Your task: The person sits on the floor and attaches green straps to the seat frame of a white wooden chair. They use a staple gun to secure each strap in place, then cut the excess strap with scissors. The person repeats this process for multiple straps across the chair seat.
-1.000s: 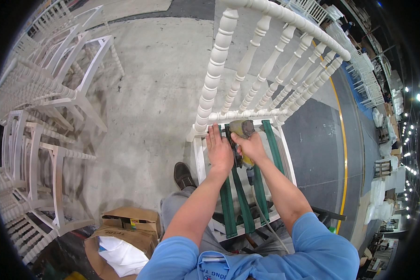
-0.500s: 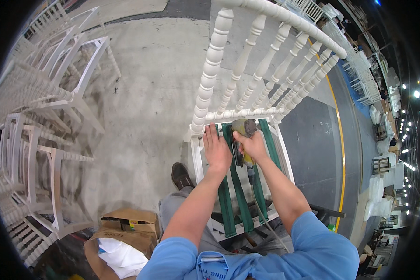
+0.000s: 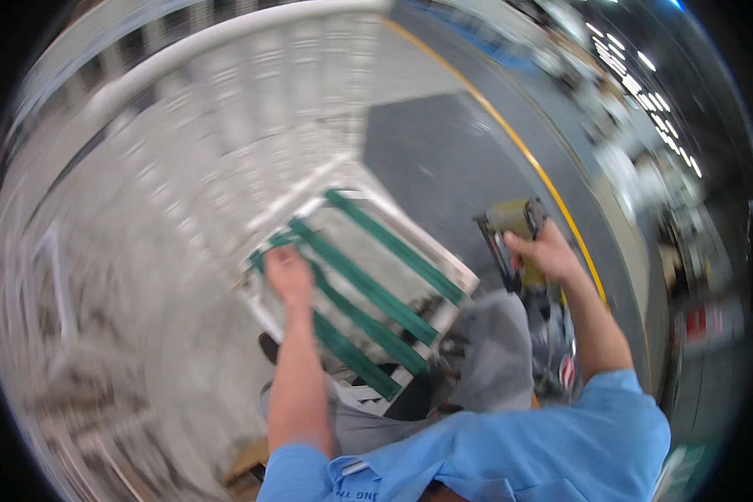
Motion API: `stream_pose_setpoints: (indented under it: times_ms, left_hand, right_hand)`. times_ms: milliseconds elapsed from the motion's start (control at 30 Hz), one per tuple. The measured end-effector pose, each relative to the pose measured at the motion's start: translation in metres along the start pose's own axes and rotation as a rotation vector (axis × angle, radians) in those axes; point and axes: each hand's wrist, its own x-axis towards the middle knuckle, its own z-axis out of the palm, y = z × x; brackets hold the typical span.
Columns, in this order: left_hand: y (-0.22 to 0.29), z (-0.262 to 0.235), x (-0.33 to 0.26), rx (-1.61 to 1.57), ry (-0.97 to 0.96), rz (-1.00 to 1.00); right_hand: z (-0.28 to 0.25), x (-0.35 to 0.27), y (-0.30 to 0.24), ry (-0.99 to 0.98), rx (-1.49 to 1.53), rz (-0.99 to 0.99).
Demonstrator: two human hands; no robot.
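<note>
A white chair with a turned-spindle backrest (image 3: 226, 151) stands in front of me, smeared by motion. Several green webbing straps (image 3: 393, 243) run across its open seat frame (image 3: 406, 222). My left hand (image 3: 288, 276) is at the backrest end of the seat, its curled fingers closed on a green strap (image 3: 343, 301). Off to the right, clear of the seat, my right hand (image 3: 544, 251) grips a yellow and black pneumatic staple gun (image 3: 510, 226) by its handle.
Blurred white chair frames (image 3: 54, 276) stand at the left. A cardboard box (image 3: 247, 464) is at the lower left. Beside my right knee is a shiny, rounded object (image 3: 552, 335) I cannot make out. A yellow floor line (image 3: 519, 138) runs along the right.
My right hand has lifted the staple gun off the seat and carried it right. My left hand has gone from flat to curled on a strap. The whole view has turned to the right.
</note>
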Motion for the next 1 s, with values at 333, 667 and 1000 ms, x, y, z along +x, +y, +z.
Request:
stream_pose_setpoints:
  times_ms: [333, 667, 1000]
  left_hand:
    - [0.018, -0.001, -0.037, -0.971, -0.657, -0.729]
    - [0.035, -0.029, -0.151, -1.073, -0.760, -0.760]
    - [0.048, -0.021, -0.327, -0.895, -0.513, -1.145]
  right_hand:
    - [-0.159, -0.162, 0.154, 0.260, -0.005, 0.419]
    - [-0.136, -0.116, 0.337, 0.172, 0.652, 0.641]
    - [-0.184, -0.049, 0.374, -0.239, -0.669, 0.515]
